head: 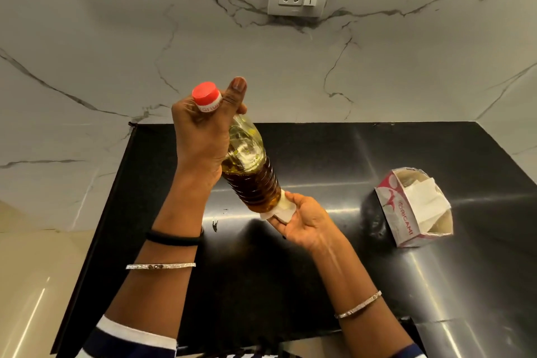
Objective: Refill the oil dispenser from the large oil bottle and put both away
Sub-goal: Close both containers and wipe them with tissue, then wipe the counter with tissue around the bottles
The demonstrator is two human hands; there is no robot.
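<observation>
- Our left hand (200, 136) grips the neck of the oil bottle (250, 171) just below its red cap (205, 96); the cap is on, so nothing spills while it tilts
- Our right hand (305, 221) presses a folded tissue (280, 208) against the bottle's base, likely wiping drips
- The bottle hangs above the black counter (319, 154); the tissue box (412, 206) sits to the right; no dispenser in view

Tissue box (406, 212), at four o'clock on the counter: "ORIGAMI" in red. Red bottle cap (207, 96), white band: lettering partly hidden, unreadable.
</observation>
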